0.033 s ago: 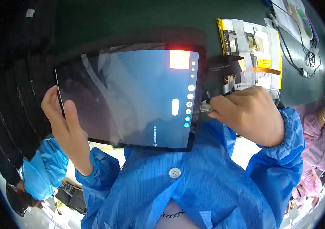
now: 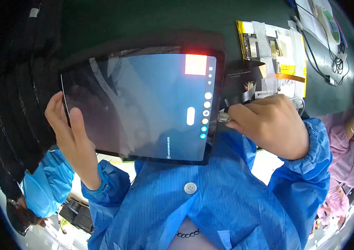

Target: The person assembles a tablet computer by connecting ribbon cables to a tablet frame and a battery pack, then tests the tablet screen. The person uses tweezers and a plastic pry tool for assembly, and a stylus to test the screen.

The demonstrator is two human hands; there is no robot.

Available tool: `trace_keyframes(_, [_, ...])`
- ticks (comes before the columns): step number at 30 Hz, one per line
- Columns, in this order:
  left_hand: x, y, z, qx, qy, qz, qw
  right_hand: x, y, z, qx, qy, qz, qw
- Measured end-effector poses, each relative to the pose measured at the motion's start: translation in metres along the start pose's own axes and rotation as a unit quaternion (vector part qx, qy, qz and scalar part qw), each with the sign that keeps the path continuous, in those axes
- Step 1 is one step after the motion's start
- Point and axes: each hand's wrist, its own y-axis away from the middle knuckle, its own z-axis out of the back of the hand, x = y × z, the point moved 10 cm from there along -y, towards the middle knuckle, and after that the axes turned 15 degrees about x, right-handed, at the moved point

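Observation:
A tablet screen panel (image 2: 143,108) is tilted up in front of me, lit blue with a column of round icons near its right edge and a bright red-orange square in the upper right corner. My left hand (image 2: 73,139) grips its left edge, thumb on the front and fingers behind. At the right edge my right hand (image 2: 268,121) pinches a small silver cable plug (image 2: 223,117) against the frame. A dark flex ribbon (image 2: 241,77) runs from the panel towards a circuit assembly (image 2: 274,54) with yellow edges and strips of clear tape. An orange flex strip (image 2: 290,77) lies across that assembly.
On the dark green table (image 2: 152,21), a black cable (image 2: 316,62) lies at the far right beside a roll of tape (image 2: 330,25) and papers. Black ridged material (image 2: 18,96) fills the left side. A person in pink (image 2: 347,141) works at the right; another in light blue (image 2: 48,183) is at the left.

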Motion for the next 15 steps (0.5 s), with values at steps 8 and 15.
trace_keyframes(8, [-0.034,0.004,0.006,-0.027,-0.010,-0.074,0.997,0.003,0.017,0.007,-0.138,0.012,-0.052,0.989])
trace_keyframes(15, [-0.159,0.015,-0.054,0.127,-0.075,-0.249,0.957,0.012,0.017,0.007,-0.158,0.103,-0.042,0.981])
